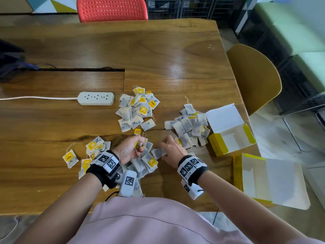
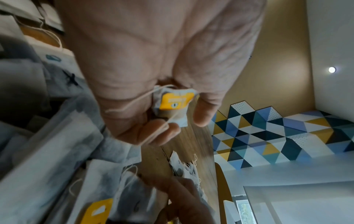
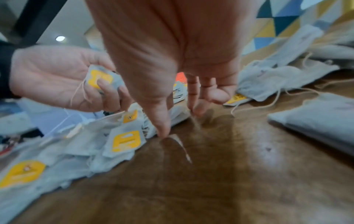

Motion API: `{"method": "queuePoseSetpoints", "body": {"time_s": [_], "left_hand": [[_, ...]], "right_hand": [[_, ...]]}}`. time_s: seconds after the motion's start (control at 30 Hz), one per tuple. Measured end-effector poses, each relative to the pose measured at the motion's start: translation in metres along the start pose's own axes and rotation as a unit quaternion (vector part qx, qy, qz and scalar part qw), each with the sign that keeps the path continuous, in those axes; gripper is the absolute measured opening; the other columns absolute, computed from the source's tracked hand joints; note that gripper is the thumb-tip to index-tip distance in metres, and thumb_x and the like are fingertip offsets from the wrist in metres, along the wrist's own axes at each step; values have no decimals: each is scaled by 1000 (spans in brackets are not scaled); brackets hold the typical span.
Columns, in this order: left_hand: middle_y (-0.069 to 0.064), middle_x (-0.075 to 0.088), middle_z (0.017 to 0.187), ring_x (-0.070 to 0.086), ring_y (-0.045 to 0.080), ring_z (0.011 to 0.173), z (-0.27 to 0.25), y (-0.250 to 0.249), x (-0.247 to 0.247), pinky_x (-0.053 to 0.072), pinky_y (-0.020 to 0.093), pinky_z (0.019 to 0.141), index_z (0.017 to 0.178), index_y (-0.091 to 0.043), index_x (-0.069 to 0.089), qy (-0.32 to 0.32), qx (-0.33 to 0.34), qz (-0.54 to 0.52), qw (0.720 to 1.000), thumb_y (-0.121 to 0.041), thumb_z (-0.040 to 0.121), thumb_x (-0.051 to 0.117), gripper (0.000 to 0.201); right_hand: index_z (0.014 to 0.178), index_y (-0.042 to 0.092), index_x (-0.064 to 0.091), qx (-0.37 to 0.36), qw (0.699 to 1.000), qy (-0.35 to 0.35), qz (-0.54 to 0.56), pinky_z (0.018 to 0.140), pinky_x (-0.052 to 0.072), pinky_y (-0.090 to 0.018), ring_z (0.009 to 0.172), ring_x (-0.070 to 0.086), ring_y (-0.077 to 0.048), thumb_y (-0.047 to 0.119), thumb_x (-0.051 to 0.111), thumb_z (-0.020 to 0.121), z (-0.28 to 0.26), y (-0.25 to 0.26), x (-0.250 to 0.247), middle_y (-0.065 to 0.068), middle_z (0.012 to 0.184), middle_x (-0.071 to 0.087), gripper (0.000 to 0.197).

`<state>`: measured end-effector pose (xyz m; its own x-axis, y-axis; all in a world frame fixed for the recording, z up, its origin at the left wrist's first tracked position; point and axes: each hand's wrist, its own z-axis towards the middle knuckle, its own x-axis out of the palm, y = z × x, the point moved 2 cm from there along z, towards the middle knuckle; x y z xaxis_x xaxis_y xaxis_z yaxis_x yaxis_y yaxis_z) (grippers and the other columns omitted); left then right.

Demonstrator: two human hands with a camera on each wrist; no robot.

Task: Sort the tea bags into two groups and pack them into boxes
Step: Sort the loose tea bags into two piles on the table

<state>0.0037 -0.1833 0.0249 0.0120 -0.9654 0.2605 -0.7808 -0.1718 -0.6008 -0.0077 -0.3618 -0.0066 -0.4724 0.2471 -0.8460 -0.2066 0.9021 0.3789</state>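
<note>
Tea bags lie in groups on the wooden table [image 1: 175, 59]: a far pile [image 1: 139, 108] with X marks and yellow tags, a grey pile [image 1: 190, 127] by the open box [image 1: 230, 132], a small left pile [image 1: 93, 150], and a near heap [image 1: 144, 162] under my hands. My left hand [image 1: 140, 144] is curled round a tea bag with a yellow tag [image 2: 176, 103], its string dangling. To its right, my right hand [image 1: 162, 147] reaches down with straight fingers [image 3: 197, 106]; its thumb tip [image 3: 162, 131] touches the table at the edge of a grey tea bag [image 1: 158, 153].
A second yellow and white box [image 1: 267, 180] lies opened at the table's near right corner. A white power strip [image 1: 95, 98] with its cord sits at the left centre. A red chair [image 1: 112, 8] and a mustard chair [image 1: 255, 78] stand around the table.
</note>
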Motion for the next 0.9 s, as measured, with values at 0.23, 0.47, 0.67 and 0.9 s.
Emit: {"method": "queuePoseSetpoints", "body": {"time_s": [0.23, 0.47, 0.67, 0.9], "left_hand": [[11, 60, 97, 57, 17, 80, -5, -3, -5, 50, 24, 63, 108, -2, 61, 32, 0, -91, 995, -5, 98, 31, 32], [22, 65, 110, 65, 22, 77, -9, -10, -2, 55, 24, 57, 114, 6, 58, 117, -30, -203, 972, -17, 90, 29, 44], [31, 59, 123, 64, 36, 104, -1, -16, 1, 57, 35, 77, 125, 7, 50, 117, -41, -187, 975, -14, 88, 33, 46], [16, 64, 122, 66, 19, 105, 15, -33, 1, 56, 18, 75, 123, 1, 59, 33, 116, 177, 977, 1, 97, 49, 28]], "right_hand": [[119, 13, 55, 175, 972, -142, 67, 92, 50, -37, 112, 52, -25, 10, 53, 92, -5, -39, -41, -9, 129, 44, 28], [130, 14, 46, 204, 959, -180, 75, 93, 45, -38, 120, 42, -31, 31, 64, 87, -29, -54, -45, -15, 131, 37, 49], [127, 13, 46, 183, 973, -109, 90, 96, 46, -39, 119, 46, -29, 23, 61, 87, -32, -47, -21, -11, 130, 44, 44], [126, 16, 51, 179, 970, -135, 93, 93, 48, -40, 116, 48, -29, 21, 62, 87, -36, -49, -17, -10, 126, 48, 40]]}}
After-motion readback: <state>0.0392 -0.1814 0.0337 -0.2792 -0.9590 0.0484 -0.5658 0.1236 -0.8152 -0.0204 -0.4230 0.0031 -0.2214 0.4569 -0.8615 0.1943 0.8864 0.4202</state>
